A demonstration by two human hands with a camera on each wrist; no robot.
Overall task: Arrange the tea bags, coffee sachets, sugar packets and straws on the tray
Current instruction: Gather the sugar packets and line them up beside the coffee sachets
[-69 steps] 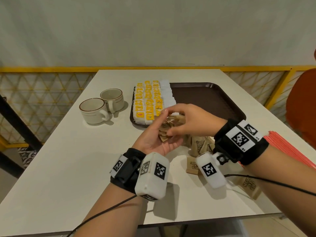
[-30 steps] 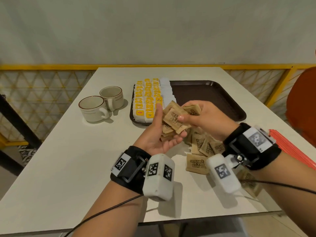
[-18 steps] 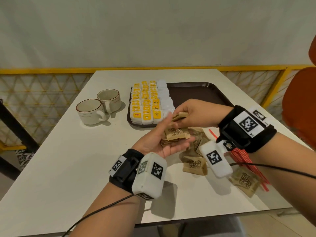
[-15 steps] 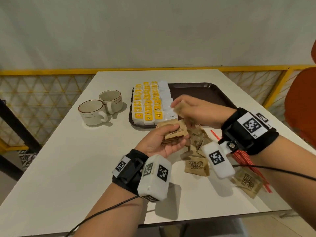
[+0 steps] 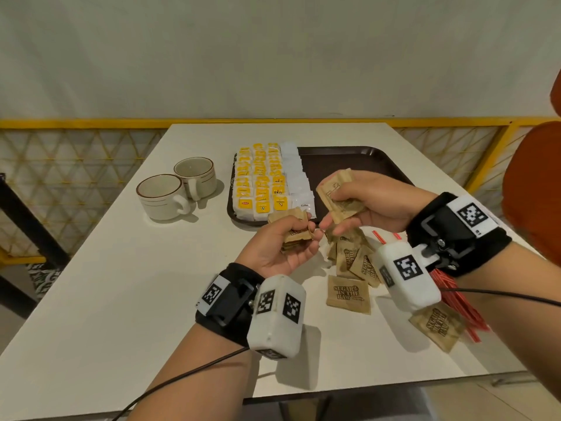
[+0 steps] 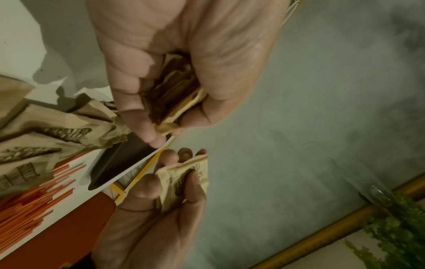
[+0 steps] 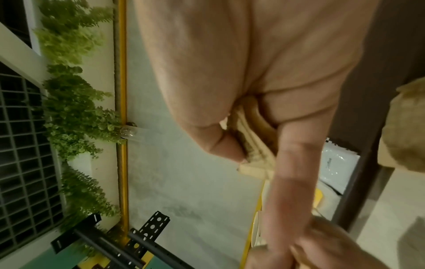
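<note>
My left hand (image 5: 303,235) grips a small stack of brown sugar packets (image 5: 293,227) palm up, just in front of the dark brown tray (image 5: 358,161). The left wrist view shows the stack of sugar packets (image 6: 179,103) between thumb and fingers. My right hand (image 5: 337,208) pinches a few more sugar packets (image 5: 337,192) above the tray's near edge, close beside the left hand; these packets (image 7: 250,143) also show in the right wrist view. Yellow tea bags (image 5: 261,177) and white coffee sachets (image 5: 296,177) lie in rows on the tray's left part. Loose sugar packets (image 5: 349,294) and red straws (image 5: 455,299) lie on the table under my right wrist.
Two empty cups (image 5: 164,196) stand left of the tray. The tray's right part is bare. One sugar packet (image 5: 437,326) lies near the table's front right corner. An orange chair (image 5: 534,189) stands at the right, and a yellow railing (image 5: 91,124) runs behind the table.
My right hand has pulled back from the left hand's stack and now holds a few packets slightly higher. The left hand has curled tighter round its stack.
</note>
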